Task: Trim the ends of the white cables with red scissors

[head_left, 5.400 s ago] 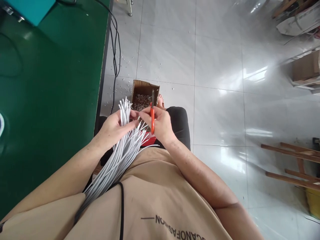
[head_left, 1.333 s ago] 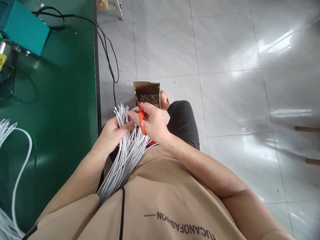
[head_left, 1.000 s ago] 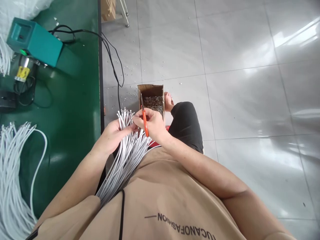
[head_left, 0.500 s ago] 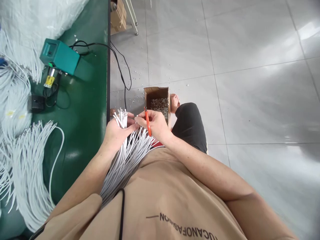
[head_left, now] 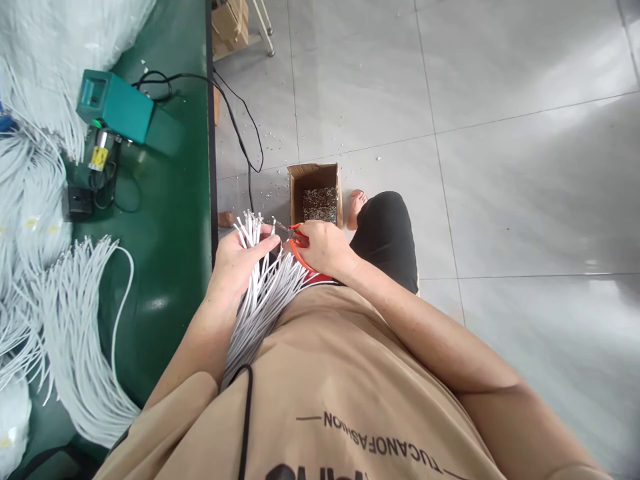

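My left hand is closed round the upper part of a bundle of white cables, whose ends fan out above the fingers. The rest of the bundle hangs down against my shirt. A pair of cutting pliers with red handles is in my right hand, its fingers wrapped round the grips. The metal jaws point left at a cable end beside my left thumb; whether they touch it I cannot tell. Below both hands, on the floor, stands an open cardboard box holding many small cut bits.
On the green table at left stand a teal device with black cords running over the edge, and more white cable bundles. Small scraps lie scattered on the grey tiled floor. A brown carton is at the top.
The pliers have turned from upright in my right hand to pointing left, with their jaws now at the cable ends. My left hand keeps its hold on the bundle. The view has shifted slightly.
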`<act>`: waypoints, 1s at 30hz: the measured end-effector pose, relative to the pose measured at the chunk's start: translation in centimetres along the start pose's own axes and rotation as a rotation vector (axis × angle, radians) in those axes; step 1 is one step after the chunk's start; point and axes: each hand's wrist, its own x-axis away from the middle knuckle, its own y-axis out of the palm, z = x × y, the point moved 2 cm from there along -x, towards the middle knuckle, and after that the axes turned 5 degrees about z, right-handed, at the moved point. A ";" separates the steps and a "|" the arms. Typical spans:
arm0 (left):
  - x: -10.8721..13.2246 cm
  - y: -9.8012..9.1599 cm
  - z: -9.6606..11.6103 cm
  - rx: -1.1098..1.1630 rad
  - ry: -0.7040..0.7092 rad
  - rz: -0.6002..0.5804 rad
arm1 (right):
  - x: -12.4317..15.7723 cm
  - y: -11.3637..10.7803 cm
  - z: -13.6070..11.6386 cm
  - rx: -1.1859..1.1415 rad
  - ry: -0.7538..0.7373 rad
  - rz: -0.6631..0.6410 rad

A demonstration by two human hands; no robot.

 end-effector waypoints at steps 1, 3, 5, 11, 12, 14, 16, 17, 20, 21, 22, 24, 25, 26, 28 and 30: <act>0.0 0.0 0.1 -0.007 0.009 -0.005 | 0.0 -0.1 -0.1 0.027 -0.005 -0.008; 0.1 0.1 0.1 -0.018 0.032 -0.017 | -0.1 -0.2 -0.3 0.071 -0.002 -0.031; 0.1 0.2 0.1 -0.016 0.054 -0.020 | -0.1 -0.4 -0.4 0.094 -0.004 -0.050; 0.0 0.0 -0.2 0.075 0.008 0.004 | -0.1 -0.2 -0.2 -0.118 0.095 -0.025; -0.1 0.0 -0.3 0.096 -0.005 -0.007 | -0.1 -0.1 -0.1 -0.163 0.124 -0.015; -0.3 -0.1 -0.3 0.154 -0.029 -0.061 | -0.2 0.1 0.0 -0.236 0.131 0.013; -0.6 -0.2 -0.3 0.225 -0.067 -0.150 | -0.3 0.4 0.0 -0.263 0.079 0.053; -0.7 -0.2 -0.3 0.256 -0.089 -0.193 | -0.4 0.5 0.1 -0.248 0.048 0.072; -1.0 -0.3 -0.5 0.292 -0.133 -0.248 | -0.4 1.1 0.5 -0.101 -0.053 0.122; -1.1 -0.4 -0.6 0.284 -0.141 -0.243 | -0.4 1.3 0.6 -0.041 -0.085 0.140; -1.2 -0.5 -0.7 0.272 -0.147 -0.232 | -0.4 1.6 0.9 0.012 -0.112 0.157; -1.3 -0.6 -0.7 0.251 -0.158 -0.207 | -0.4 1.9 1.2 0.093 -0.154 0.181; -1.3 -0.7 -0.7 0.244 -0.162 -0.197 | -0.4 2.1 1.4 0.121 -0.168 0.187; -1.3 -0.7 -0.7 0.238 -0.164 -0.188 | -0.5 2.2 1.5 0.144 -0.184 0.190; -1.3 -0.7 -0.6 0.226 -0.169 -0.169 | -0.6 2.3 1.5 0.181 -0.219 0.190; -1.3 -0.7 -0.5 0.215 -0.177 -0.154 | -0.8 2.2 1.4 0.207 -0.242 0.183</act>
